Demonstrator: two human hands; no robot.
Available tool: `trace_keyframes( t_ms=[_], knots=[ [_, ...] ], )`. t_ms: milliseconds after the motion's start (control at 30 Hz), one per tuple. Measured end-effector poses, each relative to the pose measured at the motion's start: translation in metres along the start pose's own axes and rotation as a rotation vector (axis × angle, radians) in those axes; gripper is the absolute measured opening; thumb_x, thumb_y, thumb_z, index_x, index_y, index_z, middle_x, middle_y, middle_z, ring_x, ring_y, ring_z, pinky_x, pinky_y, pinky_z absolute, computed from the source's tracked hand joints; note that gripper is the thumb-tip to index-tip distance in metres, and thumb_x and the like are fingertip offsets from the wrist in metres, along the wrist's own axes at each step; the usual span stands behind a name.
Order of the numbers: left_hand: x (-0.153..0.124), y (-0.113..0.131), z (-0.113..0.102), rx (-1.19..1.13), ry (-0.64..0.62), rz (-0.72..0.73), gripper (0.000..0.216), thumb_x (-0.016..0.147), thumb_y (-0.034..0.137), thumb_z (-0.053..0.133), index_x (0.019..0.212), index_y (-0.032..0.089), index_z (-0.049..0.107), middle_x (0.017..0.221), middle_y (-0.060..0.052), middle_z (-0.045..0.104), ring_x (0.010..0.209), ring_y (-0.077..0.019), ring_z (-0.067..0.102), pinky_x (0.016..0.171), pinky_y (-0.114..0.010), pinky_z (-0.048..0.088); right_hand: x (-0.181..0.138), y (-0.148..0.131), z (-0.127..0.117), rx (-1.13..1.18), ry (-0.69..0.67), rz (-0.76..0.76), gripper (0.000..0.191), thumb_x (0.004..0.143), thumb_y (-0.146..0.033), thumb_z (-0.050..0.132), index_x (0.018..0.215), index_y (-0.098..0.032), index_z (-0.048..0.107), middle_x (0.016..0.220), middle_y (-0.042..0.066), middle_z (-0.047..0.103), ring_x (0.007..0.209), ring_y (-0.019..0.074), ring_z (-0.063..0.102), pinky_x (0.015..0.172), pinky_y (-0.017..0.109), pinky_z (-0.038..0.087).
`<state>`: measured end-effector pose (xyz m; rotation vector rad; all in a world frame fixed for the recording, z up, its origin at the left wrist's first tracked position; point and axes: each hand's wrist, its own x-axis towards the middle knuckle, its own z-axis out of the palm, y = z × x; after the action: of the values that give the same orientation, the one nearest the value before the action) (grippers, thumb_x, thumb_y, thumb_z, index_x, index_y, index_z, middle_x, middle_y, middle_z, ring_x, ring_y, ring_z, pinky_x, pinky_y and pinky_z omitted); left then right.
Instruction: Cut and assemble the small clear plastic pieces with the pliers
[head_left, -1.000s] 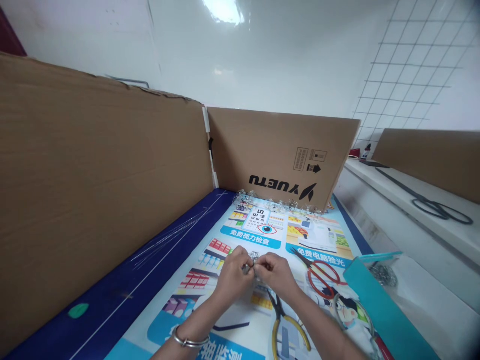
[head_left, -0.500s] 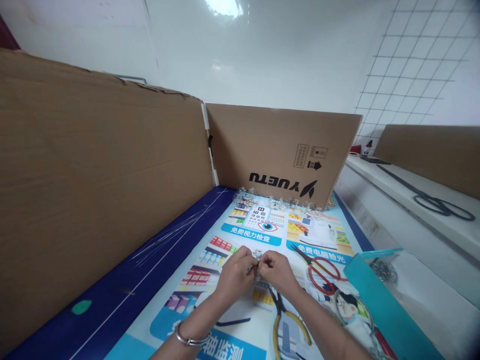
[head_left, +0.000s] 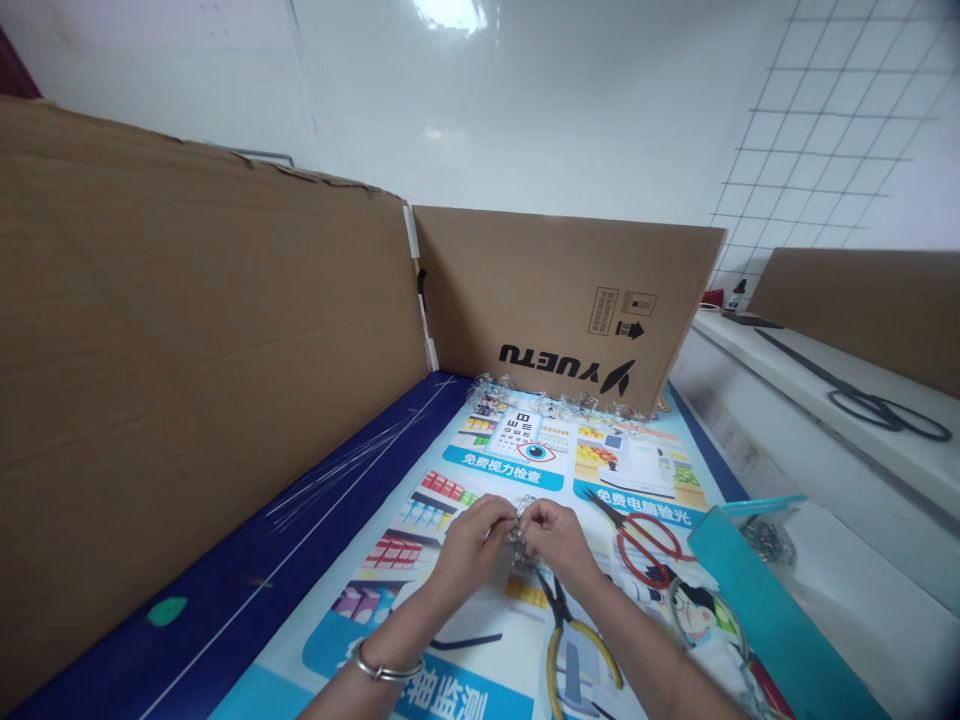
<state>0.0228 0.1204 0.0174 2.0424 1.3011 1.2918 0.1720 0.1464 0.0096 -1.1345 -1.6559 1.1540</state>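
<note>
A small piece of twisted silvery wire (head_left: 517,545) sits between my hands over the printed sheet; its exact shape is mostly hidden. My left hand (head_left: 478,540), with a silver bangle on its wrist, pinches it from the left. From the right, my right hand (head_left: 553,535) closes thumb and fingers on it, close to the left fingertips. Just below the hands lie yellow-handled pliers (head_left: 562,640), jaws pointing up toward the wire. Red-handled scissors (head_left: 645,540) rest to the right, beyond my right forearm.
Cardboard panels (head_left: 570,290) wall the left and far sides. Clumps of wire pieces (head_left: 555,405) line the far panel's foot. A teal-edged box (head_left: 780,610) at right holds a wire tangle (head_left: 771,540). Loose straight wires (head_left: 337,470) lie left; large black scissors (head_left: 885,408) rest on a white ledge.
My hands have shifted slightly, still close together on the wire piece. The left fingers have stretched a little and more of the wire shows below them.
</note>
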Motion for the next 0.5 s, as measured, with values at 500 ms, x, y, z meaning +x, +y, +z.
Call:
trace_keyframes(
  t_ms=[500],
  knots=[
    [0.0037, 0.0014, -0.003, -0.126, 0.034, -0.021, 0.011, 0.08, 0.017, 0.048, 0.072, 0.017, 0.056, 0.077, -0.003, 0.053, 0.077, -0.0161, 0.05, 0.071, -0.027, 0.041, -0.0046, -0.0002, 0.0052, -0.353, 0.123, -0.143, 0.003, 0.065, -0.019, 0.054, 0.067, -0.021, 0.056, 0.051, -0.007, 0.042, 0.048, 0.009, 0.037, 0.049, 0.02, 0.029]
  ],
)
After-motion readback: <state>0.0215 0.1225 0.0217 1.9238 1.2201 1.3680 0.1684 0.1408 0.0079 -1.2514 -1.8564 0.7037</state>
